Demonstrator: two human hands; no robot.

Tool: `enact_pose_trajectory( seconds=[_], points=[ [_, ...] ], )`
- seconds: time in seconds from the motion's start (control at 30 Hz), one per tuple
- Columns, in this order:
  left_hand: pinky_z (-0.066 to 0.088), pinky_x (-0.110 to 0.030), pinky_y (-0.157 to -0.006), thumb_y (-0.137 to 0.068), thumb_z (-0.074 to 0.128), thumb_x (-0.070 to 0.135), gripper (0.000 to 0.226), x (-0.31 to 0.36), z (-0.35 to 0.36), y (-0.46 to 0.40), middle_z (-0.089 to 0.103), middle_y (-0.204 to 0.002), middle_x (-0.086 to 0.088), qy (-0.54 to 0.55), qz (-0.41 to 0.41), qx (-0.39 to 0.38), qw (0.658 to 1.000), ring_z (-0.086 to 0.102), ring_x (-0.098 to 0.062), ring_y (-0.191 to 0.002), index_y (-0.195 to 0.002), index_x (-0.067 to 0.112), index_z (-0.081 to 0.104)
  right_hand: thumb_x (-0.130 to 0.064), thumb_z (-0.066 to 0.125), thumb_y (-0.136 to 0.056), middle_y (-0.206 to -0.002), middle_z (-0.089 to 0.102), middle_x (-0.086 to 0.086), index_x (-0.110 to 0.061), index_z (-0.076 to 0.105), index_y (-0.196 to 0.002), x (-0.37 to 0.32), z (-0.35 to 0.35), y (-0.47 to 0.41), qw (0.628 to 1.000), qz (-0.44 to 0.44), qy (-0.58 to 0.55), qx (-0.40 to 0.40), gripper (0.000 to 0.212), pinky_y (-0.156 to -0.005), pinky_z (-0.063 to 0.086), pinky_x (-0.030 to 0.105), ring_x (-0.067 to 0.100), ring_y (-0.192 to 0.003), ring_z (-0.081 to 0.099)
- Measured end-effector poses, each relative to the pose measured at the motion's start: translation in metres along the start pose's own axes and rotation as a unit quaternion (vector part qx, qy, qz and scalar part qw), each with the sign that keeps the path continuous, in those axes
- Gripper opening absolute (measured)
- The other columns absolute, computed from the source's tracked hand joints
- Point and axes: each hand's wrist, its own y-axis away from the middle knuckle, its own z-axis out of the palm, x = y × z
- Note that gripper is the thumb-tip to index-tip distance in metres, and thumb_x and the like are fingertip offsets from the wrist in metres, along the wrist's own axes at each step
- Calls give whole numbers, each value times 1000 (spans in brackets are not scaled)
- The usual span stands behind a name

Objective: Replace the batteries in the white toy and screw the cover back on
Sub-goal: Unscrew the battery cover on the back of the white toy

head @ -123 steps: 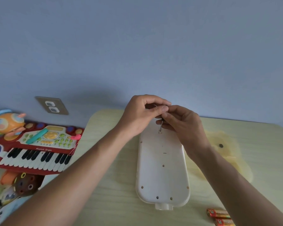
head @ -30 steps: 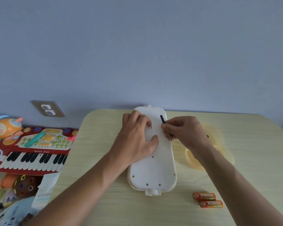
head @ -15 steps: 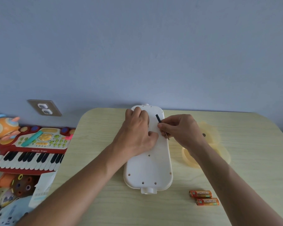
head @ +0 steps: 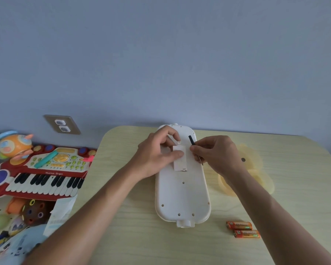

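Two batteries (head: 243,230) are lying side by side on the table (head: 122,226), near the toy's (head: 182,197) lower right corner, outside any compartment. The white toy is lying face down at table centre, long axis running away from the camera. The cover (head: 180,159) is being pinched at its left edge by the left hand (head: 157,155), thumb and fingers closed on it; the compartment underneath is hidden, contents cannot be told. A screwdriver (head: 192,140) is being gripped in the clenched right hand (head: 216,153), black handle poking up, tip pointing down beside the toy's right edge. A yellow dish (head: 256,169) is sitting right of the toy, partly hidden by the right arm; a small dark item (head: 243,159) is lying in it. A toy keyboard (head: 40,175) is sitting off the table's left.
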Motion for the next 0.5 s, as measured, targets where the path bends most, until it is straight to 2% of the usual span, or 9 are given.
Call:
enact_pose_trajectory(
  seconds=[0.07, 0.13, 0.2, 0.27, 0.3, 0.37, 0.43, 0.5],
  points=[
    [43, -30, -73, -83, 75, 25, 22, 2, -9, 6, 65, -76, 7, 52, -16, 38, 998, 58, -12, -74, -98, 30, 60, -21, 77, -85, -64, 77, -1, -21, 79, -76, -1, 1, 1, 1000, -2, 14, 7, 9, -71, 62, 40, 27, -68, 74],
    [42, -29, -67, -86, 73, 19, 20, -5, -24, 14, 70, -78, -1, 74, -45, 91, 992, 58, -13, -69, -98, 29, 61, -22, 77, -85, -64, 77, -2, -22, 80, -79, -4, 3, 1, 999, -8, 31, 10, 6, -66, 59, 31, 17, -60, 71],
    [43, -26, -63, -88, 73, 21, 19, -20, -40, 26, 72, -84, -7, 41, -78, 114, 990, 59, -11, -67, -99, 31, 61, -22, 78, -84, -65, 77, -3, -21, 80, -81, -7, 5, 1, 999, -13, 44, 11, 4, -65, 57, 28, 13, -61, 71],
    [41, -18, -57, -88, 73, 23, 18, -37, -50, 39, 68, -80, -3, -6, -105, 112, 988, 56, -4, -61, -100, 32, 61, -22, 78, -83, -67, 77, -3, -20, 80, -83, -10, 8, 1, 998, -13, 56, 12, 3, -63, 56, 27, 18, -67, 73],
    [40, -17, -57, -88, 73, 25, 19, -43, -52, 44, 67, -78, 2, -31, -113, 113, 987, 56, -1, -59, -99, 33, 61, -22, 78, -83, -69, 77, -3, -20, 80, -83, -12, 9, 2, 998, -14, 61, 12, 3, -60, 55, 26, 19, -69, 74],
    [44, -26, -65, -85, 75, 27, 21, -51, -52, 51, 65, -74, 8, -79, -113, 117, 984, 58, 0, -64, -98, 35, 61, -22, 78, -83, -70, 77, -2, -21, 80, -83, -14, 10, 2, 998, -17, 67, 16, 3, -55, 52, 22, 20, -71, 74],
    [50, -37, -77, -83, 77, 29, 21, -56, -49, 54, 63, -72, 10, -113, -103, 121, 981, 62, -5, -72, -98, 35, 63, -23, 79, -83, -69, 77, -3, -21, 80, -83, -13, 10, 1, 997, -18, 70, 20, 2, -55, 51, 22, 20, -70, 74],
    [52, -47, -83, -83, 78, 30, 22, -58, -46, 53, 62, -74, 11, -137, -89, 129, 978, 62, -15, -81, -101, 32, 66, -23, 79, -83, -70, 78, -4, -20, 80, -84, -13, 9, 2, 998, -17, 62, 22, 3, -61, 57, 28, 21, -70, 75]
  ],
)
